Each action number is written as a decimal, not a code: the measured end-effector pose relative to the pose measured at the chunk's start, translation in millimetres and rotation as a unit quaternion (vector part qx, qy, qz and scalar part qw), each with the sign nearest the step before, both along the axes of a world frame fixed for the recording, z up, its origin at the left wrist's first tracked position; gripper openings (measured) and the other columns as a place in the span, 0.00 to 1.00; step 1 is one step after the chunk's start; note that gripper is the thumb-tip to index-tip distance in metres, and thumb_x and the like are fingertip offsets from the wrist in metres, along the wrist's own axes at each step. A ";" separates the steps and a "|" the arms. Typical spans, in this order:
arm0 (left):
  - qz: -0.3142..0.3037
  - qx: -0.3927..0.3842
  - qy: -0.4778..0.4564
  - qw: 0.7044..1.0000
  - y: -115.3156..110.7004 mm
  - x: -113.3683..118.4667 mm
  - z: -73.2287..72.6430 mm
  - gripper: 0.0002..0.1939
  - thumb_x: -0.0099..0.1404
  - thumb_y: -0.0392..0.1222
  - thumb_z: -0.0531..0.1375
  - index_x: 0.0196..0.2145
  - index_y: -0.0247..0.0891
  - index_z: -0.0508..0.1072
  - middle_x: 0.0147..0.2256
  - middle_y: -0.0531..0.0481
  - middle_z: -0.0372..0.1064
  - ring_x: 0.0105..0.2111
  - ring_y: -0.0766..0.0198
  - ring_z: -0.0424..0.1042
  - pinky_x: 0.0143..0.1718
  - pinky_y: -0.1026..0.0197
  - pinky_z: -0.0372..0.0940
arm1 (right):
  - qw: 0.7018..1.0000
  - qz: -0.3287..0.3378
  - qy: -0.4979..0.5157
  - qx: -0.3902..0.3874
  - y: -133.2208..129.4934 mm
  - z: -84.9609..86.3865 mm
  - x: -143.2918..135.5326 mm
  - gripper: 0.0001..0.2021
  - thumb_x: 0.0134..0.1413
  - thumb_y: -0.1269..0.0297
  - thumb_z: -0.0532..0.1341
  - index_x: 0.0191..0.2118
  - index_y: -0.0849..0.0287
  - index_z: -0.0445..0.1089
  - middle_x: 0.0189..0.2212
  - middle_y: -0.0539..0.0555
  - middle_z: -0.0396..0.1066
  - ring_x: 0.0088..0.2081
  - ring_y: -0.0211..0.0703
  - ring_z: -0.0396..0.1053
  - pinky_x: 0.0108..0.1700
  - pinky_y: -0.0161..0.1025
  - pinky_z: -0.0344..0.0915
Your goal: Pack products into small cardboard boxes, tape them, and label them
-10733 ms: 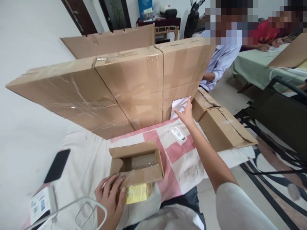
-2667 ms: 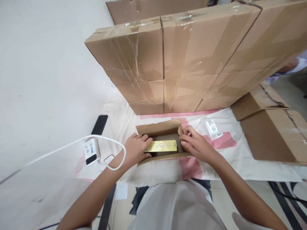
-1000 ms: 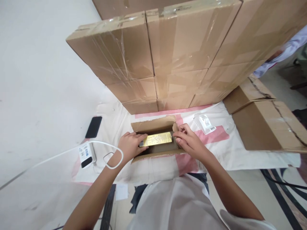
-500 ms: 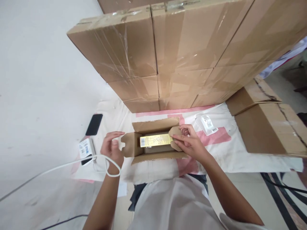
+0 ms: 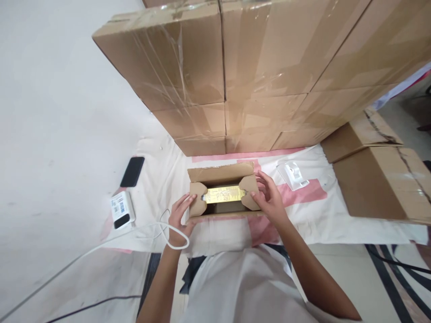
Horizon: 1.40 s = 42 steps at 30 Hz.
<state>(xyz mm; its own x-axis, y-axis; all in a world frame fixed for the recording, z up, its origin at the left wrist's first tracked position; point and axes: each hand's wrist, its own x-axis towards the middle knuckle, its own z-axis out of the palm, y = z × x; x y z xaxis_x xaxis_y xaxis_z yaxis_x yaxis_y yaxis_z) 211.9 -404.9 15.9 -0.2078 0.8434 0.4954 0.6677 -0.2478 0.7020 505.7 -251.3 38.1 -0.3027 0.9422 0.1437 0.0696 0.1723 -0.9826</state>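
One open carton (image 5: pixel 222 172) has two inward-bent end flaps (image 5: pixel 248 187) and one yellow box (image 5: pixel 224 194) inside. At its ends there are two hands: one left hand (image 5: pixel 180 216), one right hand (image 5: pixel 273 202). Left of it are one black phone (image 5: pixel 132 172), one white labelled object (image 5: pixel 121 207) and one white cord (image 5: pixel 81 256); right of it, one white item (image 5: pixel 294 175) and, farther, two larger cartons (image 5: pixel 362 181). Beyond it stand several taped cartons (image 5: pixel 266 54), their exact number unclear.

head-worn view; faces forward and down; hands at near range
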 end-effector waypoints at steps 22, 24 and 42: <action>0.044 -0.067 -0.316 0.945 26.3 36.8 12.3 0.33 0.59 0.34 0.56 0.62 0.49 0.70 0.69 0.49 0.59 0.70 0.50 0.57 0.66 0.49 0.61 | 0.981 0.064 -0.017 0.182 3.0 -1.2 10.1 0.12 0.68 0.54 0.60 0.51 0.49 0.76 0.60 0.59 0.63 0.65 0.57 0.60 0.68 0.60 0.58; 0.046 -0.065 -0.260 0.962 27.4 37.2 16.8 0.26 0.60 0.33 0.55 0.56 0.45 0.73 0.68 0.46 0.59 0.70 0.49 0.57 0.66 0.45 0.60 | 0.981 0.062 -0.023 0.183 2.5 -3.6 9.2 0.13 0.69 0.54 0.59 0.50 0.49 0.77 0.61 0.59 0.62 0.65 0.57 0.60 0.68 0.61 0.57; 0.074 -0.043 0.197 0.977 27.5 27.8 41.4 0.17 0.69 0.38 0.57 0.53 0.43 0.77 0.63 0.41 0.69 0.57 0.47 0.69 0.56 0.43 0.64 | 0.968 0.087 -0.113 0.208 13.7 11.5 10.7 0.15 0.70 0.54 0.55 0.47 0.50 0.79 0.62 0.58 0.66 0.64 0.59 0.58 0.66 0.64 0.57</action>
<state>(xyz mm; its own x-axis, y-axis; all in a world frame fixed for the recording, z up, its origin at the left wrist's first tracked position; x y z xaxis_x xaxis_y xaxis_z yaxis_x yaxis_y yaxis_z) 239.7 -377.4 57.3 -0.1375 0.8606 0.4903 0.9141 -0.0803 0.3974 516.4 -237.6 49.6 -0.5195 0.7488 0.4116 0.2087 0.5783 -0.7887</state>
